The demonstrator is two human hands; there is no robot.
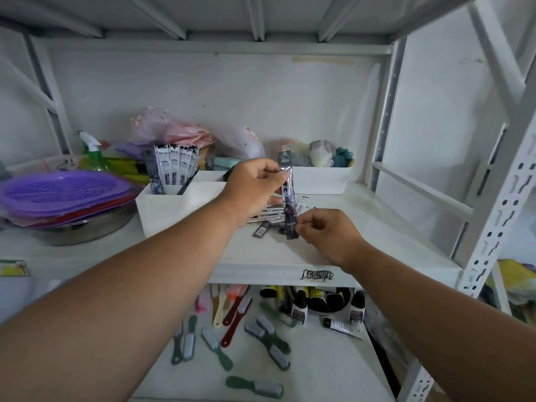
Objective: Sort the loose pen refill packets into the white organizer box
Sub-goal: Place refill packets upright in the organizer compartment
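Refill packet (288,198) stands upright at frame centre, right hand (327,233) pinching its bottom, left hand (255,187) its top, probably to steady it. Behind, loose packets (268,213) lie on the shelf; left of centre, the white organizer box (174,210) holds sorted packets (174,169).

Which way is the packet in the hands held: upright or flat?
Upright. The packet stands nearly vertical; the left hand pinches its upper part and the right hand its lower end.
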